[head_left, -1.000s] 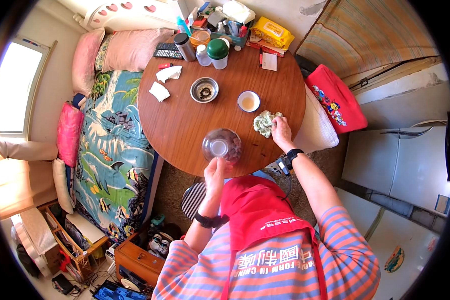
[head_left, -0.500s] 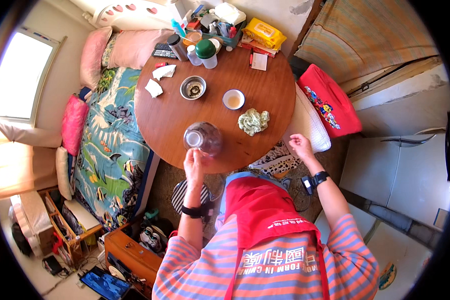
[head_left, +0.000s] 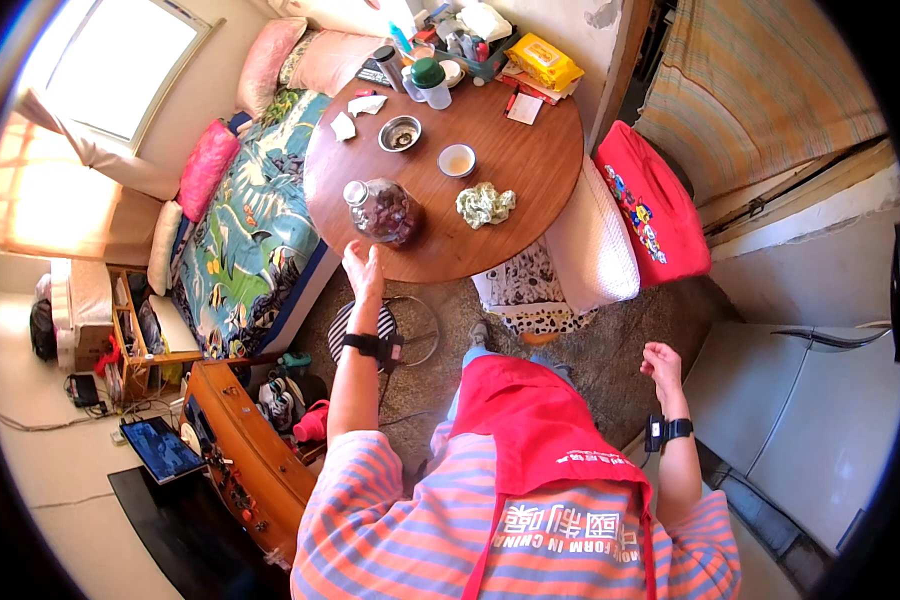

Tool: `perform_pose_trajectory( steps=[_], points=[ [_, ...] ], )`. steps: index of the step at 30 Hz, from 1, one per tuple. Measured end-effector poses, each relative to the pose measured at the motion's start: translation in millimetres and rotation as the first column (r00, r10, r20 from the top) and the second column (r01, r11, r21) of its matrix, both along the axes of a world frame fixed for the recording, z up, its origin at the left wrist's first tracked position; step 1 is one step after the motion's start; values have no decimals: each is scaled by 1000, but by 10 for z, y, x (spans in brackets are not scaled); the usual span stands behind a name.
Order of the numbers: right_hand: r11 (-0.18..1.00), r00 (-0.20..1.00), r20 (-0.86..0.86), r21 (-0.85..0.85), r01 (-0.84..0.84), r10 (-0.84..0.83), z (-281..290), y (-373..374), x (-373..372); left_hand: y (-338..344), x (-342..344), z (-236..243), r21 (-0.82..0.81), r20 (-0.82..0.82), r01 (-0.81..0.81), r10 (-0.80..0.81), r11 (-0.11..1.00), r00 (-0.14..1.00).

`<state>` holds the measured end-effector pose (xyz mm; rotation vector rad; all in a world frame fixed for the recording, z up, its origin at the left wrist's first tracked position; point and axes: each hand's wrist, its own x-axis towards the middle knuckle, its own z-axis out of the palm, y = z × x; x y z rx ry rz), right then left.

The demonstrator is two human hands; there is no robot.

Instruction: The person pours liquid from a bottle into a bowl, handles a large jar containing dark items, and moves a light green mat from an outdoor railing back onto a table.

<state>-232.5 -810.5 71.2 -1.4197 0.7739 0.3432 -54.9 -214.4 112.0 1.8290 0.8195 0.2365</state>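
A round clear glass jar [head_left: 390, 216] with dark reddish contents stands at the near left of the wooden table [head_left: 525, 215]. Just below the jar, at the table edge, my left hand [head_left: 363, 272] is open with its fingers apart, holding nothing. Away from the table on the right, my right hand [head_left: 662, 366] hangs in the air with curled fingers, and nothing shows in it. A crumpled pale green cloth [head_left: 486, 205] lies right of the jar. Behind it are a white bowl [head_left: 457, 161] with light liquid and a metal bowl [head_left: 400, 134] with dark bits inside.
A green-lidded container [head_left: 430, 80], bottles and a filled basket crowd the far side, beside a yellow wipes pack [head_left: 544, 62]. A striped round stool [head_left: 362, 338] stands below the left edge. Left is a bed [head_left: 255, 235]; right, a red cushion [head_left: 653, 205] on a seat.
My left hand has let go of the jar's mouth and drawn slightly back. My right hand has moved down and away from the table. The view has shifted, with the body farther from the table.
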Motion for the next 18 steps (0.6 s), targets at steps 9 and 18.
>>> perform_pose_trajectory(
  steps=[9,18],
  points=[
    [995,993,-71,37,-96,99,-31,187,-259,375,706,178,413,-205,138,-56,900,977],
    [931,928,-91,82,-356,362,65,1951,940,845,857,100,111,71,251,-260,962,963]
  ],
)
